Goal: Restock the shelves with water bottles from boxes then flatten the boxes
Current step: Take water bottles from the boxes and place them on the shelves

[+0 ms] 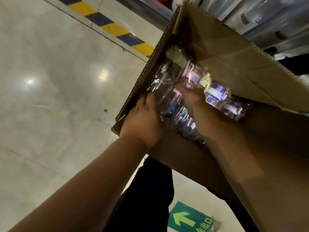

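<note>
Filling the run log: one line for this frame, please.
phase: unloading | box: open, water bottles inside | left hand: grips bottles | right hand: among bottles, grip unclear

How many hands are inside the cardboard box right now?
2. The left hand grips the bottles beside the left wall of the cardboard box; the right hand reaches deeper among them, and its grip is hidden.

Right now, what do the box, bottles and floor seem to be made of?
The box is matte brown corrugated cardboard; its fluted edges show. The bottles are likely clear glossy plastic, given the crinkled glints. The floor is probably polished stone or tile; it mirrors lights.
</note>
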